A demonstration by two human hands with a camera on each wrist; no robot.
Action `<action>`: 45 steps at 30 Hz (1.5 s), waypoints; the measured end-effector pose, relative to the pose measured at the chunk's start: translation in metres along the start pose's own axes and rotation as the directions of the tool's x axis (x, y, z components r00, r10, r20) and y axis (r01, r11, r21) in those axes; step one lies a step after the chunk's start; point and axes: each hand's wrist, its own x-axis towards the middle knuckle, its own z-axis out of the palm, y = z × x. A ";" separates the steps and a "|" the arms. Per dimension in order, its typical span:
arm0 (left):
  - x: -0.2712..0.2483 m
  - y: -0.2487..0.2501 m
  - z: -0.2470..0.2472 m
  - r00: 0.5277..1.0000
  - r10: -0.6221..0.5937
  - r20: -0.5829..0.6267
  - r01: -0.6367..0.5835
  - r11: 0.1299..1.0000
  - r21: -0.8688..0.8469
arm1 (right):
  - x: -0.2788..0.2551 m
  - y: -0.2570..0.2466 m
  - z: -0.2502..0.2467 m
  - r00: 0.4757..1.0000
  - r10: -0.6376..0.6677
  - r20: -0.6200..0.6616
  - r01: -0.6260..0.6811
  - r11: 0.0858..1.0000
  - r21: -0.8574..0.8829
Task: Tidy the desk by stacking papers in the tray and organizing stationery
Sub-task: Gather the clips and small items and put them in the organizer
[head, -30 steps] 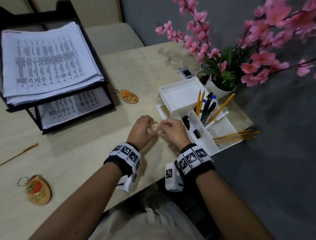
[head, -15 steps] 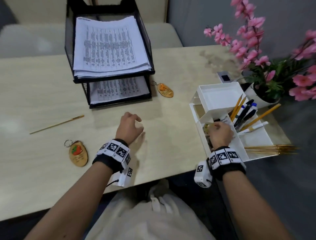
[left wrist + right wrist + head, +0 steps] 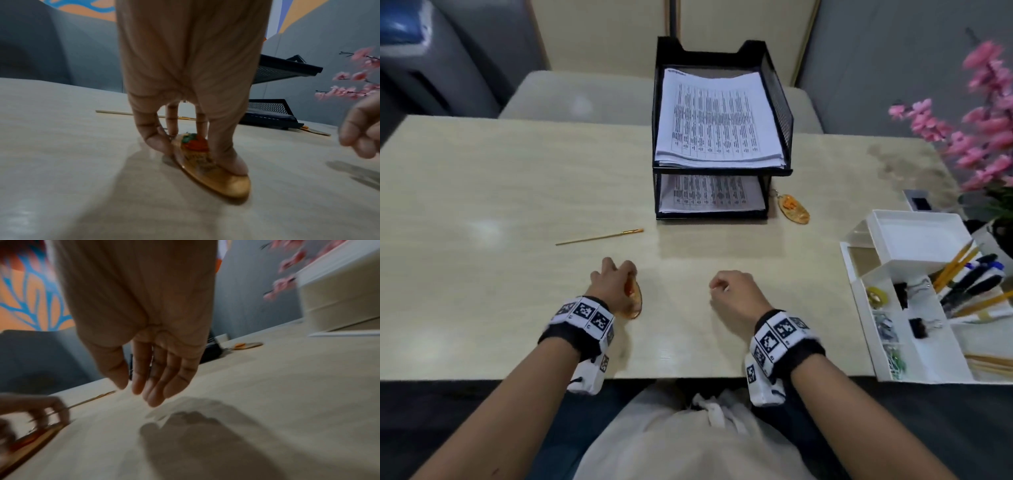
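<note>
My left hand (image 3: pixel 619 277) pinches a wooden oval keychain (image 3: pixel 635 305) with a red strawberry on it, near the desk's front middle. In the left wrist view the thumb and fingers (image 3: pixel 156 139) grip the keychain (image 3: pixel 222 180) by its sides, and it stands tilted on one edge. My right hand (image 3: pixel 719 286) hovers just right of it with relaxed fingers (image 3: pixel 152 391) and holds nothing. The black two-tier tray (image 3: pixel 780 102) at the back holds printed papers (image 3: pixel 715 120) on both levels. The white organizer (image 3: pixel 914 363) stands at the right.
A thin gold-tipped brush (image 3: pixel 599 237) lies left of the tray. A second orange keychain (image 3: pixel 792 209) lies at the tray's right front corner. The organizer holds pencils, pens, binder clips and a yellow tape roll (image 3: pixel 876 294). Pink flowers (image 3: pixel 983 137) stand at the far right.
My right hand left the organizer, where the tape roll now lies, and came back to the desk's middle. My left hand reached the strawberry keychain and took hold of it.
</note>
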 end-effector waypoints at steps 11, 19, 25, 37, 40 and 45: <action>0.018 -0.003 0.002 0.998 -0.052 -0.042 0.042 0.975 -0.217 | 0.013 -0.048 0.085 0.982 -0.054 0.180 0.088 0.978 -0.188; 0.040 -0.008 -0.017 0.988 -0.045 -0.145 -0.008 0.938 -0.346 | 0.030 -0.062 0.094 0.998 0.047 0.051 -0.035 0.974 -0.225; 0.083 -0.035 -0.054 0.959 0.056 -0.278 -0.025 0.993 0.112 | 0.024 -0.047 0.055 1.000 -0.003 0.002 0.003 1.000 -0.030; 0.053 0.072 0.001 0.871 0.483 -0.087 -0.455 0.862 0.225 | -0.015 0.005 -0.135 0.729 0.142 -0.669 -0.010 0.980 0.197; 0.043 0.123 -0.005 0.811 0.562 -0.164 -0.580 0.808 -0.100 | -0.020 0.025 -0.194 0.589 0.154 -0.793 -0.094 0.988 0.122; 0.033 0.206 -0.015 0.784 0.570 -0.248 -0.621 0.698 -0.357 | -0.010 0.062 -0.236 0.657 0.283 -0.699 -0.413 0.911 -0.019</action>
